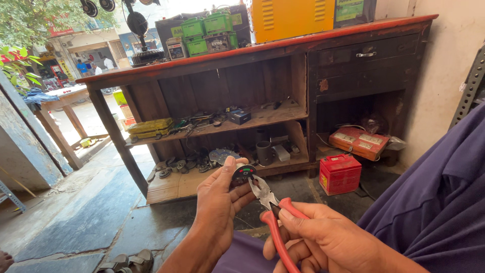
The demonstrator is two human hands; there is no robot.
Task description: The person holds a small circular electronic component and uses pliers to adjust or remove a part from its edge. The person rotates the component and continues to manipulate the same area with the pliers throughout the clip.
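Left hand (218, 199) pinches a small round black part (243, 173) by its rim, right hand (323, 241) closed round red-handled pliers (270, 212) nosing its edge; part looks light, rigid, probably brittle—hold the rim.

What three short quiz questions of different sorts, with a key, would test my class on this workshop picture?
1. Multiple choice: What does the right hand hold? A) a hammer B) red-handled pliers C) a paintbrush
2. True or false: The left hand holds a small round part at the pliers' tip.
3. Fill in: The small red box sits on the ______ in front of the wooden bench.

Key: 1 B; 2 true; 3 floor
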